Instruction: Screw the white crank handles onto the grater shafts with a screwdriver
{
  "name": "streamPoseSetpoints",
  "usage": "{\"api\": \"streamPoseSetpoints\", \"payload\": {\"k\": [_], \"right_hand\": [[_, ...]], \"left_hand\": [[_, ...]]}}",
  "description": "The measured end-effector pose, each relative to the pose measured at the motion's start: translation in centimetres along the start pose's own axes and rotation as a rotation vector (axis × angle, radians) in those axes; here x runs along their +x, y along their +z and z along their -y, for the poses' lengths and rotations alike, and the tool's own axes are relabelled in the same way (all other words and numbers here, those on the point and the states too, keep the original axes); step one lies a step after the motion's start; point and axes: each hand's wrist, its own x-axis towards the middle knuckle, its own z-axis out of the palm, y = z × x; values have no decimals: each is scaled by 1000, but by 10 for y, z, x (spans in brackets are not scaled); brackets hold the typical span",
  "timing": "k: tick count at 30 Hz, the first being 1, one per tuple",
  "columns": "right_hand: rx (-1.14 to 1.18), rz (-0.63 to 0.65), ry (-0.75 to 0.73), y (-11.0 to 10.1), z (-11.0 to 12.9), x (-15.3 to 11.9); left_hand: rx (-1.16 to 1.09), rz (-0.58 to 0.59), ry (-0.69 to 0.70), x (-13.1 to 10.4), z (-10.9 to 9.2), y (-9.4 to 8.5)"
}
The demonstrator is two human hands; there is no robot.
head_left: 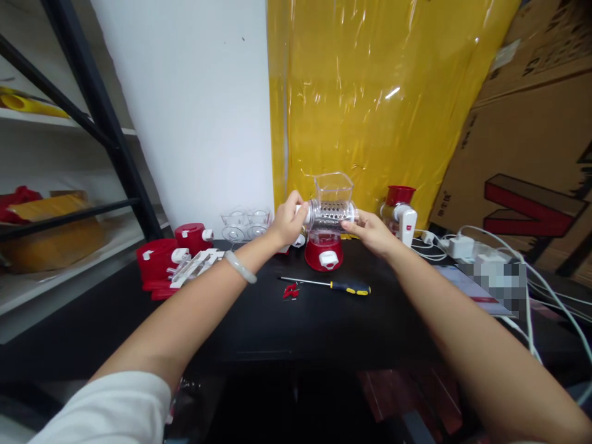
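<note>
A rotary grater stands upright on the black table, with a clear hopper [333,184] on top and a red base [317,256] with a white knob [328,259] below. Inside its clear housing lies a perforated metal grating drum [332,211]. My left hand [291,219] is closed around the white piece at the housing's left end. At the opposite end, my right hand [370,231] grips the drum's rim between thumb and fingers. Nearer to me lie a screwdriver [350,288] with a black and yellow handle and small red parts [290,291].
Red bases [160,262] and white parts [197,266] sit at the left, with clear hoppers [246,223] behind. Another grater [406,219] stands at the right, near white cables and chargers [461,246]. A large cardboard box [522,154] leans at the right; shelving is at the left.
</note>
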Motion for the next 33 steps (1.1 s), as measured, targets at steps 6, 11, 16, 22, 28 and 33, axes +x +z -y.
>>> {"api": "streamPoseSetpoints", "payload": {"k": [6, 11, 16, 22, 28, 33], "right_hand": [[177, 26, 149, -7, -29, 16], [246, 71, 205, -5, -42, 22], [296, 140, 328, -8, -50, 31], [352, 181, 343, -9, -59, 35], [385, 154, 327, -13, -66, 27], [390, 121, 330, -15, -68, 24]], "left_hand": [[15, -59, -73, -12, 23, 25], [53, -22, -124, -18, 35, 32], [32, -5, -174, -20, 41, 31], [20, 8, -166, -20, 45, 35], [26, 134, -149, -10, 45, 36], [-46, 211, -128, -5, 50, 36]]}}
